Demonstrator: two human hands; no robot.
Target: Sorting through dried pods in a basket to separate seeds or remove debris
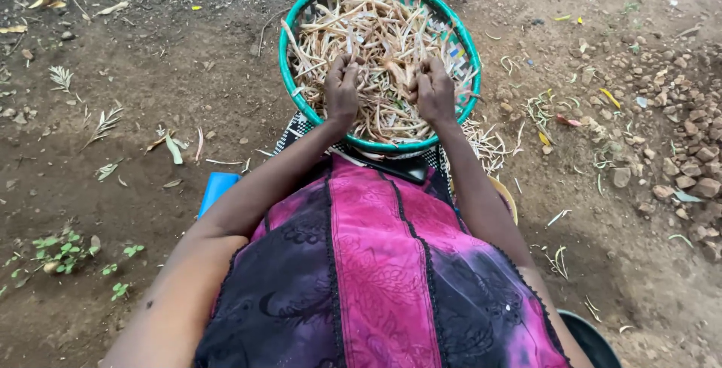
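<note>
Head view, read from left to right. On the left, bare brown soil (150, 75) is lying strewn with dry leaves and a few green seedlings (68, 251), and a blue object (218, 191) is showing just beside the person's left arm. At centre, a round woven basket (289, 75) with a green rim is resting at the person's knees, heaped with dried bean pods (383, 26), pale straw in colour and lying tangled in every direction. The left hand (342, 90) is reaching into the near half of the heap, fingers curled down into the pods; the right hand (435, 91) is doing the same just beside it, and the 2 hands are staying apart. Whether either hand is closing on a particular pod cannot be told, since the fingertips are buried. A pink and black garment (376, 278) is filling the foreground. To the right, loose pods (492, 146) are lying spilled on the ground just outside the rim, and farther right small stones (692, 157) are lying piled.

Handling, as a judgement: the pods are looking light, dry, stiff and brittle, likely to crack under a pinch; each is best taken along its length between thumb and fingers. The basket is looking light and slightly flexible, best held at opposite points of the rim.
</note>
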